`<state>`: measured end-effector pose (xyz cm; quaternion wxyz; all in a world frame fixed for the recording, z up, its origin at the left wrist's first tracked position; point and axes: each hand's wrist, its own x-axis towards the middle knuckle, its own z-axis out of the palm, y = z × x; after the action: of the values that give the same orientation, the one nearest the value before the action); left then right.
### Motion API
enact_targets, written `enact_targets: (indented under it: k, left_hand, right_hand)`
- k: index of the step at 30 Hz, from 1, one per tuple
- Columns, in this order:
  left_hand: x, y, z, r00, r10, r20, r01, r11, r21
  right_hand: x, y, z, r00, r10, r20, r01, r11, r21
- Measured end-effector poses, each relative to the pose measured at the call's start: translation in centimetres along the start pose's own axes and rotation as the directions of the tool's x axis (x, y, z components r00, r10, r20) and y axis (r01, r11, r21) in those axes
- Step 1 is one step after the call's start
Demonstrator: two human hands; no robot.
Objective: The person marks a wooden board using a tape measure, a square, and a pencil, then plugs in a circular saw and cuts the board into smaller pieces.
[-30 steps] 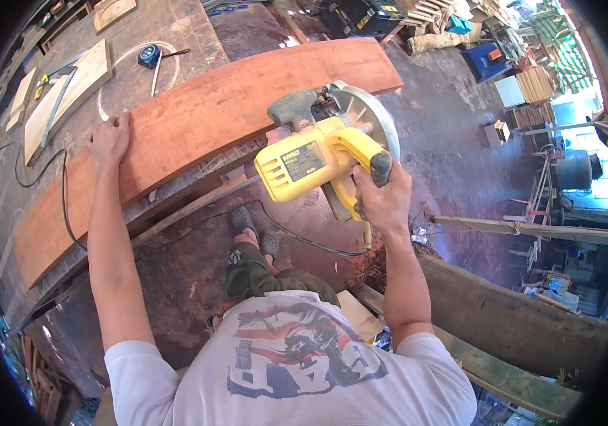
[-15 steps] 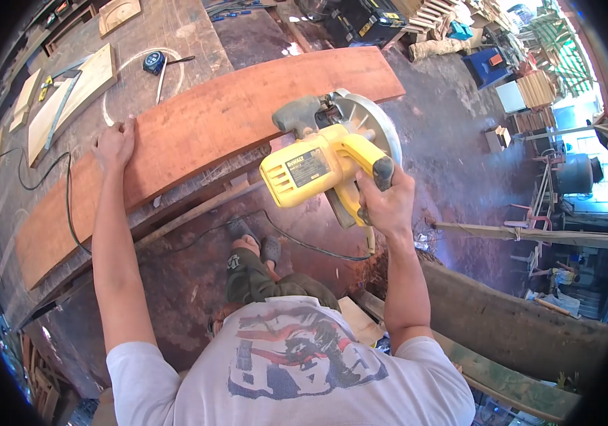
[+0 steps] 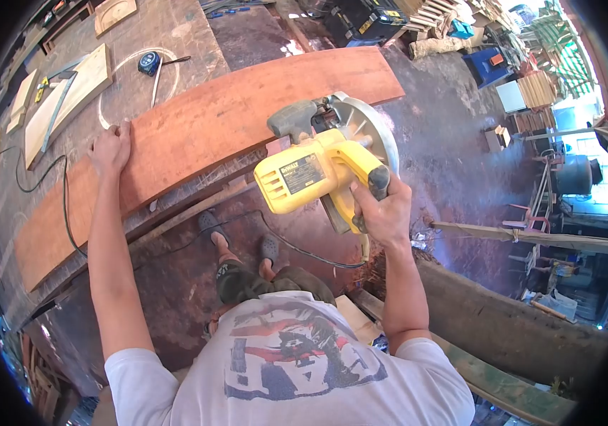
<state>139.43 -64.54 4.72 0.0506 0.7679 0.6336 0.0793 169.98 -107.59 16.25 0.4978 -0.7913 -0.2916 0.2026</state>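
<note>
A long reddish-brown wooden board (image 3: pixel 197 117) lies across the workbench, its right end jutting past the bench top. My left hand (image 3: pixel 111 149) presses on the board's left part, fingers bent at its far edge. Fingers wrapped around the black-and-yellow rear handle, my right hand (image 3: pixel 387 213) holds a yellow DeWalt circular saw (image 3: pixel 304 174). The saw is over the board's near edge, right of the middle, with its round metal guard to the right. Its base and lower blade are hidden, so contact with the board cannot be made out.
On the workbench (image 3: pixel 197 50) are a blue tape measure (image 3: pixel 149 64), a pale wooden piece (image 3: pixel 69 103) and a black cord (image 3: pixel 66 202). The saw's cable hangs over my feet. A black toolbox (image 3: pixel 364 28) stands beyond; a thick timber (image 3: pixel 510 326) lies at my right.
The saw and my right hand have shifted slightly left and toward me. My feet have moved apart, one stepping left toward the bench. My left hand stays on the board.
</note>
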Motion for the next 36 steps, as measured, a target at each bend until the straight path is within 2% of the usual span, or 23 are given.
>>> enact_targets:
  k: [4,19,22,28,36]
  left_hand:
    - [0.2,-0.1,0.1,1.000,0.015,-0.004,-0.015,1.000,0.021]
    - [0.2,0.3,0.0,1.000,0.015,0.010,-0.015,0.999,0.037]
    - [0.0,0.4,-0.2,1.000,0.010,0.010,-0.010,1.000,0.028]
    - [0.2,0.3,0.0,1.000,0.017,0.006,-0.017,1.000,0.024]
    - [0.3,0.4,-0.2,0.999,0.009,0.040,-0.012,0.997,0.077]
  right_hand:
    - [0.0,-0.3,0.3,1.000,0.016,-0.008,-0.015,0.999,0.045]
    - [0.8,0.7,0.4,0.998,-0.055,-0.034,0.055,0.998,0.014]
    - [0.7,0.1,0.3,1.000,0.012,-0.015,-0.012,1.000,0.026]
    - [1.0,-0.3,0.2,0.999,0.034,-0.003,-0.034,0.998,0.057]
    - [1.5,-0.3,0.1,1.000,0.007,-0.004,-0.006,0.999,0.053]
